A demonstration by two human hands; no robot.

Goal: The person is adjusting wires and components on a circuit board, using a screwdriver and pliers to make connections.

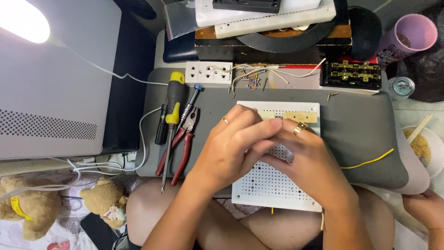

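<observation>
Hands point(273, 143) pressed together over perforated white board point(273, 185) on grey lap cushion point(360, 134); pinched item unclear.

The board point(273, 185) is white, dotted with rows of small dark holes, and lies on a grey pad point(360, 134). Left of the board, the pliers point(180, 143) have red handles, and the screwdriver point(173, 99) is black with yellow. Right of it lies a yellow wire point(367, 162). Far beyond it stands a pink cup point(409, 37). Both hands wear rings, seemingly gold.
</observation>
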